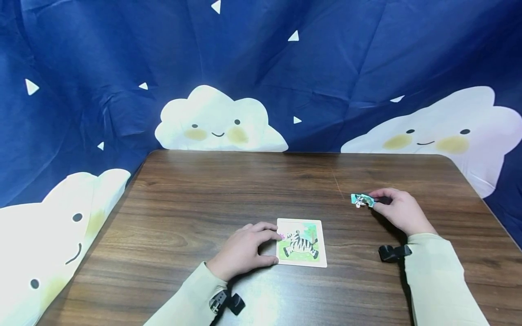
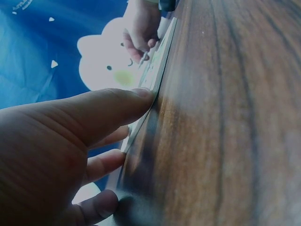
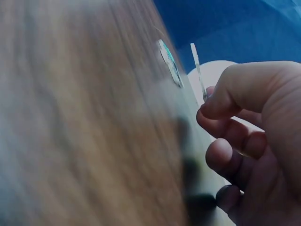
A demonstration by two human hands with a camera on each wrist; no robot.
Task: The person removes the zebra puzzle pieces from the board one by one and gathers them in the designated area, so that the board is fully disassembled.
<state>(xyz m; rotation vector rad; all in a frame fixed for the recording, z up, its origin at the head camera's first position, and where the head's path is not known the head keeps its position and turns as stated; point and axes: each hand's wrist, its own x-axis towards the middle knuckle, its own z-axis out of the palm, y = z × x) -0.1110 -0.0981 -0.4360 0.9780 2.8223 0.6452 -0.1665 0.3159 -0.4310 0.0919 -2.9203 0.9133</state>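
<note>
A square zebra puzzle with a pale border lies flat on the wooden table. My left hand rests at its left side, the thumb touching the lower left edge and the forefinger the upper left part. Off to the right, my right hand pinches a thin puzzle piece between thumb and forefinger, just above the table. In the right wrist view the held piece shows only edge-on. Another thin piece with a turquoise face lies on the table beside it; in the head view the two overlap.
The brown wood-grain table has rounded far corners. Behind it hangs a blue cloth printed with white smiling clouds and small triangles. Each wrist wears a black strap.
</note>
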